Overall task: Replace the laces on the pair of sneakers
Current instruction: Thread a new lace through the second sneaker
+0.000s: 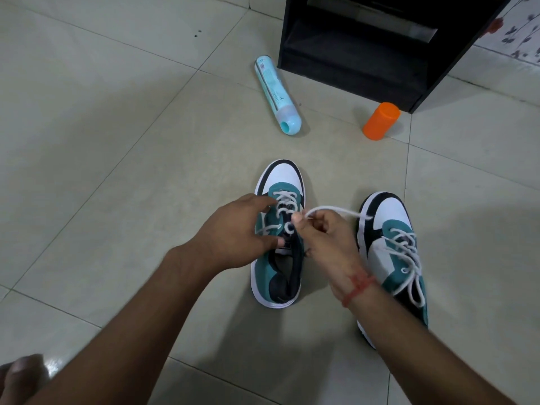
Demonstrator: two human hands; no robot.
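Observation:
Two teal, white and black sneakers stand on the tiled floor. The left sneaker [280, 182] is partly laced with a white lace [336, 211]. My left hand [233, 232] grips this sneaker's left side by the eyelets, thumb under the tongue area. My right hand [321, 232] pinches the white lace just above the shoe, and the lace arcs off to the right. The right sneaker [391, 247] stands apart to the right, with its own white lace [409, 258] threaded and the ends hanging loose over its side.
A pale teal cylindrical bottle [277, 95] lies on the floor beyond the shoes. An orange plastic container [380, 121] lies to its right. A black cabinet [365, 48] stands at the back right. My foot [20, 375] shows at the bottom left corner.

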